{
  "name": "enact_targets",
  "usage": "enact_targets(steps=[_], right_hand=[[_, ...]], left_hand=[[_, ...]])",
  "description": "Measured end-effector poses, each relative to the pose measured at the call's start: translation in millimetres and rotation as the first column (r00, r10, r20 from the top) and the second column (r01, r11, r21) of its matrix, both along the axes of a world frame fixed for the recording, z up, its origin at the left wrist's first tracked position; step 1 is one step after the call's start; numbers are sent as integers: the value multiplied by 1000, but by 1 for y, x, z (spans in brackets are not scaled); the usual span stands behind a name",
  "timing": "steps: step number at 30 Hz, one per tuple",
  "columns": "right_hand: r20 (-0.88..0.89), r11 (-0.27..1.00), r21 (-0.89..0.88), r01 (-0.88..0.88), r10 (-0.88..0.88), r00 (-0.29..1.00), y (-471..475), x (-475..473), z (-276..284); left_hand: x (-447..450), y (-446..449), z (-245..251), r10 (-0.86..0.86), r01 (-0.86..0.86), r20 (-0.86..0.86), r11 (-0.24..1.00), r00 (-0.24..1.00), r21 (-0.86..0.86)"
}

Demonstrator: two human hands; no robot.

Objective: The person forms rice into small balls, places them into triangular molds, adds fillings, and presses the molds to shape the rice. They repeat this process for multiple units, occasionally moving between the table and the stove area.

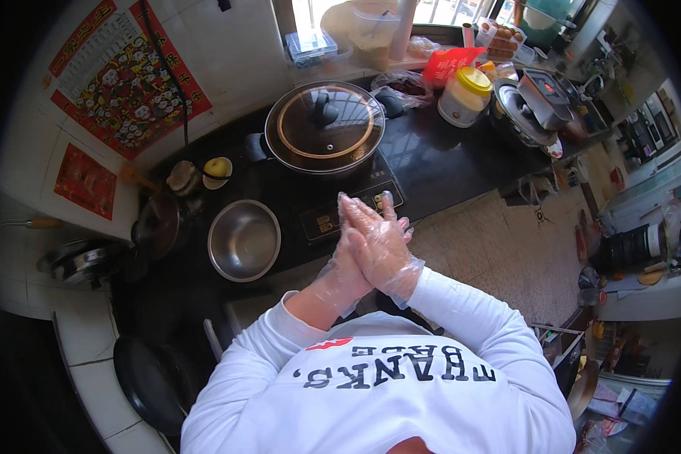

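My left hand (pixel 343 269) and my right hand (pixel 383 244), both in clear plastic gloves, press together palm to palm in front of my chest. The right lies over the left, and its fingers point up and away from me. Whether anything is between the palms is hidden. Just beyond my fingertips is the control panel of a black induction cooker (pixel 352 210). On this cooker stands a wide pan with a glass lid (pixel 295 122), and its handles stick out at both sides. An empty stainless steel bowl (pixel 244 241) sits on the counter left of my hands.
A pear-like yellow fruit (pixel 215 167) rests in a small white bowl (pixel 227 177). Behind right stand a yellow-lidded jar (pixel 458 105), a red packet (pixel 451 65) and a lidded pot (pixel 513 108) with a metal container (pixel 545 102) on top. A dark wok (pixel 147 386) is at the lower left.
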State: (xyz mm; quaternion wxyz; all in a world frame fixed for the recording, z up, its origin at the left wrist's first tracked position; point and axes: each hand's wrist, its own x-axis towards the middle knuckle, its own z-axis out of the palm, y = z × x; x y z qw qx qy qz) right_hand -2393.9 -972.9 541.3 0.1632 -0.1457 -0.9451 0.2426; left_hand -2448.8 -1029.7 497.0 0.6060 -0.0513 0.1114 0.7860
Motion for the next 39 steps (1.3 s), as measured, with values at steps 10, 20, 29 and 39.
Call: enact_targets(steps=[10, 20, 29, 39], right_hand=[[-219, 819, -430, 379, -502, 837, 110, 127, -1], [-183, 818, -338, 465, -542, 820, 229, 211, -6], [-378, 970, -204, 133, -204, 903, 267, 252, 25], [-408, 885, 346, 311, -157, 899, 311, 254, -18]], left_hand=[[114, 126, -8, -411, 408, -116, 912, 904, -48], [211, 236, 39, -259, 236, -211, 963, 942, -126], [186, 263, 58, -425, 418, -36, 865, 904, 278], [211, 331, 56, -383, 402, -126, 892, 915, 208]])
